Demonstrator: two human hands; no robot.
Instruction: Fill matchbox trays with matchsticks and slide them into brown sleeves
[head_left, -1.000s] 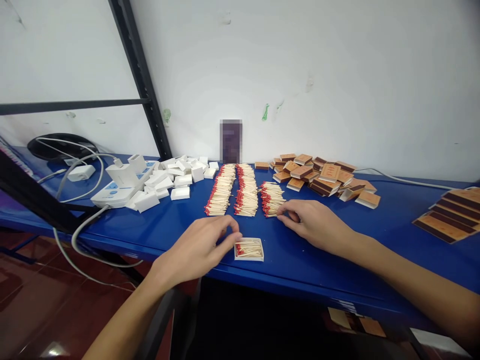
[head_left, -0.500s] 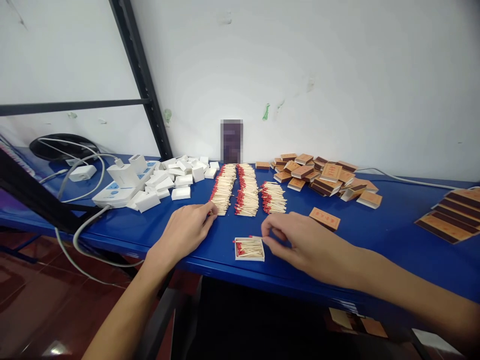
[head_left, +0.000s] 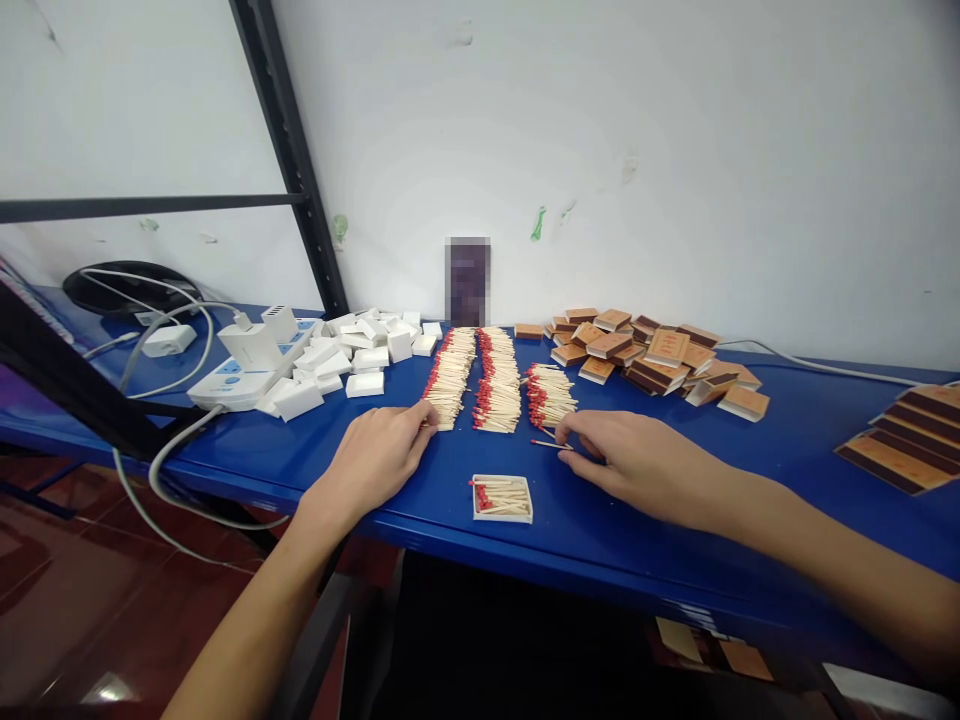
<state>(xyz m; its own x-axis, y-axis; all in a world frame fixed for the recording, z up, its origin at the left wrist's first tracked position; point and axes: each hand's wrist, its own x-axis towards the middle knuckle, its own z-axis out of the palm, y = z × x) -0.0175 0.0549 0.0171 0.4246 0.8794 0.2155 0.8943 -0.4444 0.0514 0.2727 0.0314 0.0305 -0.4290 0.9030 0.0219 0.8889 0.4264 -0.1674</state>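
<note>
My left hand (head_left: 386, 448) rests on the blue table with its fingers curled together against the near end of the left row of matches (head_left: 452, 375). What its fingertips hold, if anything, is hidden. At the near end of the shorter right row of matches (head_left: 551, 393), my right hand (head_left: 626, 450) has thumb and forefinger closing on the tail of a single red-headed match (head_left: 546, 443). Between the hands, close to the table's front edge, lies a white matchbox tray (head_left: 504, 520) partly filled with matches, red heads to the left. A middle row of matches (head_left: 497, 385) runs between the other two.
White empty trays (head_left: 319, 365) are heaped at the left beside a power strip (head_left: 240, 380) with cables. Brown matchbox sleeves (head_left: 664, 350) pile up at the back right. Flat sleeves (head_left: 900, 440) lie far right. A black shelf post (head_left: 289, 150) stands at the left.
My right hand has moved from the tray, where it held a match over the rim, up to the right row. A brown box behind it is now hidden. My left hand has stayed put.
</note>
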